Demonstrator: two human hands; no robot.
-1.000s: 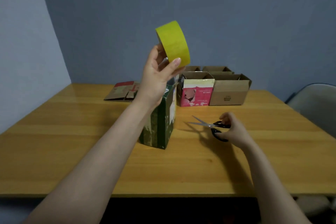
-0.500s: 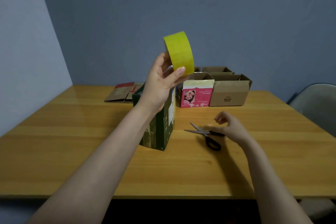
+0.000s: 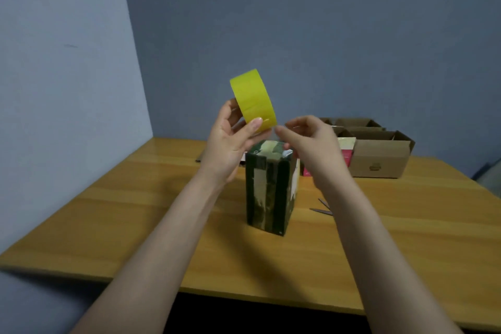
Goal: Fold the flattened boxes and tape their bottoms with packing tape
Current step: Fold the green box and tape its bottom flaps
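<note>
Tape roll (image 3: 253, 102) pinched up high in left grip (image 3: 230, 144), right grip (image 3: 311, 144) loosely curled and empty just beside it, green box (image 3: 268, 192) upright on tabletop (image 3: 122, 211) below.

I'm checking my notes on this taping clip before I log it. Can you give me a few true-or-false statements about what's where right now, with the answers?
1. The left hand holds the yellow tape roll up in the air. True.
2. The right hand holds the scissors. False: the scissors lie on the table beside the green box; the right hand is up by the roll.
3. The green box stands upright on the table. True.
4. The brown boxes at the back lie flat. False: they stand folded up, tops open.
</note>
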